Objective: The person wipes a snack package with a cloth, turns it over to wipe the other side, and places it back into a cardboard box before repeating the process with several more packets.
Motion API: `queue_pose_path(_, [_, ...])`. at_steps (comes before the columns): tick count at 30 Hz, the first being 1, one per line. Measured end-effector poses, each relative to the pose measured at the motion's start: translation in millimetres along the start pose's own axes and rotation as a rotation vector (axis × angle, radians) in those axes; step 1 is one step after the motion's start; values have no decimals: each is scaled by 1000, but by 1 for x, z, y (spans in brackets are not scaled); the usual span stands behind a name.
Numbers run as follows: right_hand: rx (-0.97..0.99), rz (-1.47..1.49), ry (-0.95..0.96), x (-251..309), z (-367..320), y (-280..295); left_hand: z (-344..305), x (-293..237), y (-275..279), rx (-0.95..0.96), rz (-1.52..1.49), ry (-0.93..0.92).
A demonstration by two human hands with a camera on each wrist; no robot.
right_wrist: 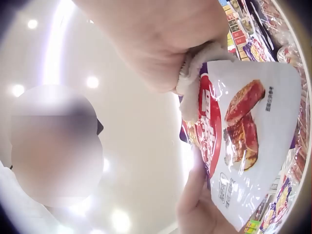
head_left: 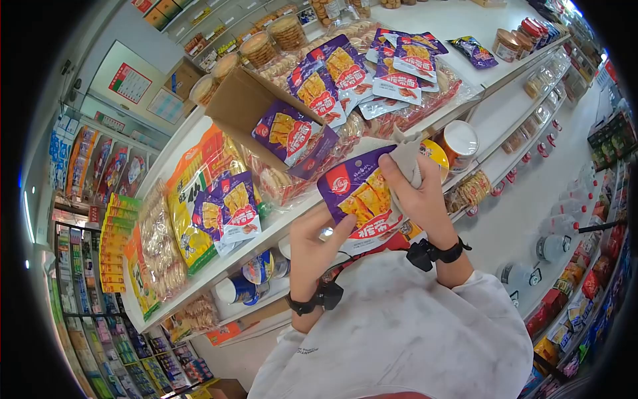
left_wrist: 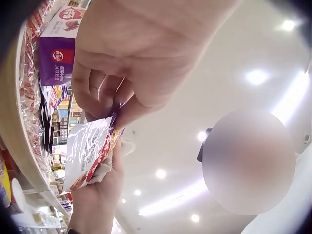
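A purple and white snack packet (head_left: 359, 193) is held up in front of the chest between both hands. My left hand (head_left: 312, 245) pinches its left edge, thumb over the printed front. At the other side my right hand (head_left: 425, 203) grips a crumpled grey cloth (head_left: 407, 163), with the cloth lying against the packet's right edge. The left wrist view shows the packet's white lower part (left_wrist: 87, 146) hanging below the left fingers. In the right wrist view, the cloth (right_wrist: 191, 87) is bunched under the right palm, beside the packet (right_wrist: 248, 131).
An open cardboard box (head_left: 242, 106) with a purple front stands tilted on the shelf before me. Behind it lies a pile of similar packets (head_left: 399, 70). Two more packets (head_left: 232, 206) rest on a yellow bag (head_left: 189, 226) at left. Tubs (head_left: 460, 143) stand on the lower shelf.
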State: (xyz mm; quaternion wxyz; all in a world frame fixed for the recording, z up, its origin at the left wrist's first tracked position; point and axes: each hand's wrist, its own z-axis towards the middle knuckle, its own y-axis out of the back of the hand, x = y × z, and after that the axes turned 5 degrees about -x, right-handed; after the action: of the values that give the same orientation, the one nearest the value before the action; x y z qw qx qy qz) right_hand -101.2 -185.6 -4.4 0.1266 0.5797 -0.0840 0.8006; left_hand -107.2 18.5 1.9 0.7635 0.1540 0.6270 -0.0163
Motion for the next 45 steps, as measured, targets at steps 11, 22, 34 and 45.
queue_pose_path(11, [261,117,-74,-5,-15,-13,-2,-4,1,-448,-287,-120])
queue_pose_path(22, [12,447,-176,-31,-31,-33,12,12,-23,-628,-170,-260])
queue_pose_path(34, [-157,173,-103,-22,1,-21,12,-5,-11,-581,-431,-135])
queue_pose_path(45, [218,190,-117,-19,-1,-19,20,-2,-21,-414,-229,-151])
